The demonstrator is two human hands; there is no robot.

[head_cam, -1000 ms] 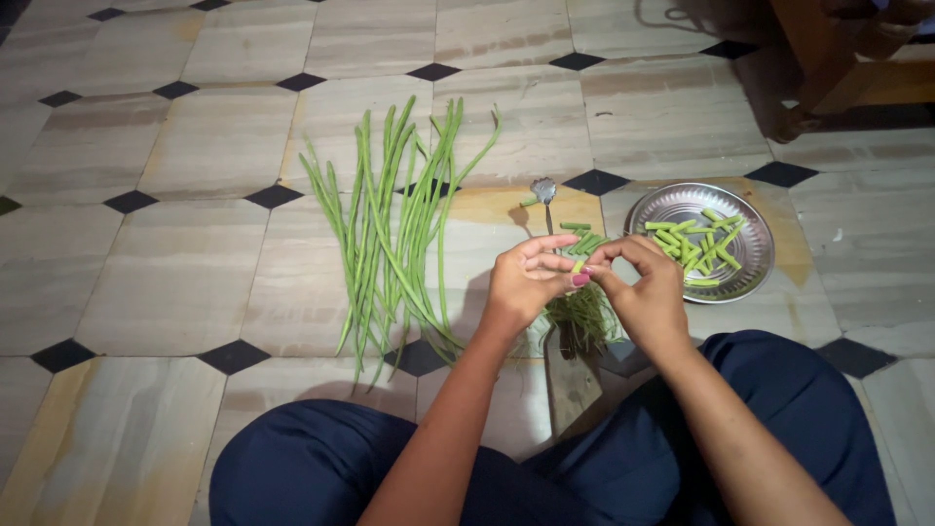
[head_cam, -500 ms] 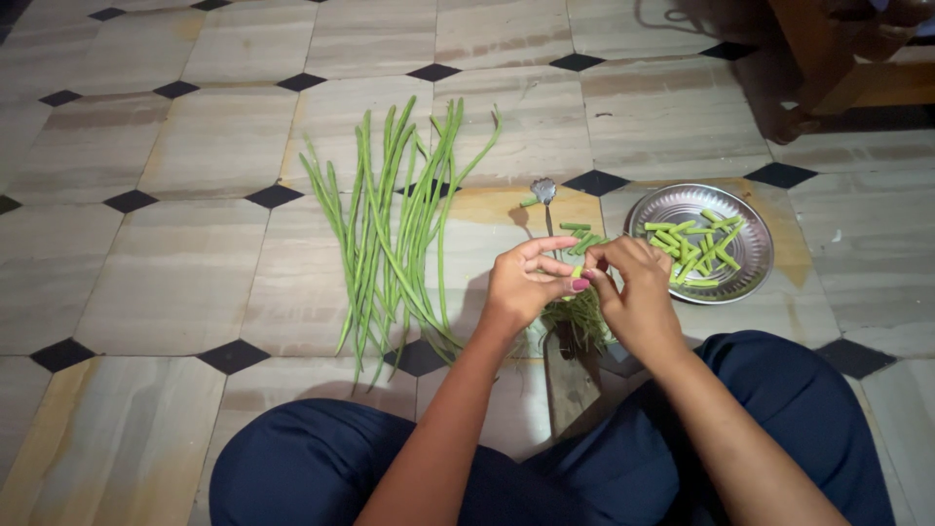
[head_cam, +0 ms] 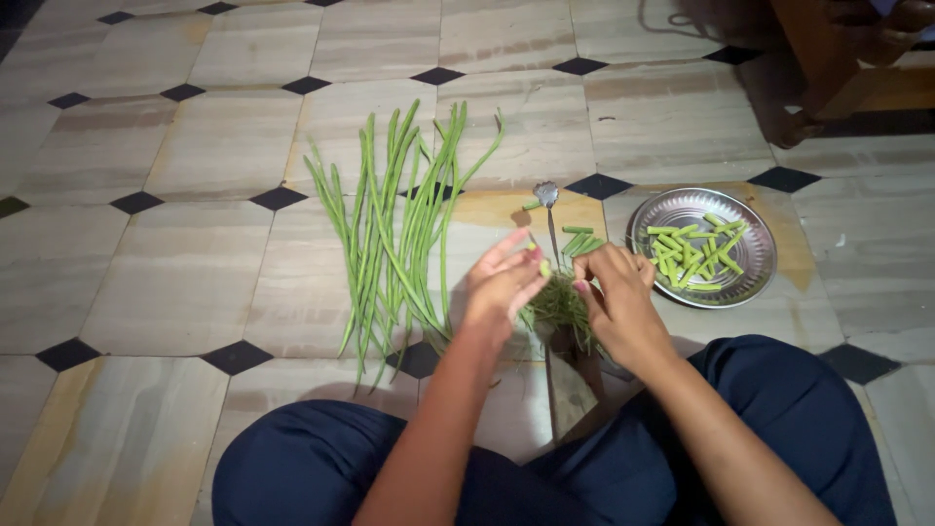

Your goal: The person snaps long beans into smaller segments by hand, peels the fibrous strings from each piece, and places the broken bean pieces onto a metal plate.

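Hands meet just above an upright floor-mounted blade (head_cam: 551, 229) on a tiled floor (head_cam: 146, 263), seen from the person's own head. The left hand (head_cam: 502, 287) now has its fingers spread looser than a second ago, thumb and forefinger pinching a short pale-green bean piece (head_cam: 544, 267). The right hand (head_cam: 614, 297) is curled closed beside it; what it grips is hidden, though green strands hang below it. Compared with the earlier views, the hands have drawn slightly apart, which suggests a piece has just come off a bean. A bundle of long green beans (head_cam: 399, 234) lies on the floor to the left, uncut. A round steel plate (head_cam: 760, 239) to the right holds cut bean pieces (head_cam: 693, 255). A few more pieces (head_cam: 577, 242) lie near the blade.
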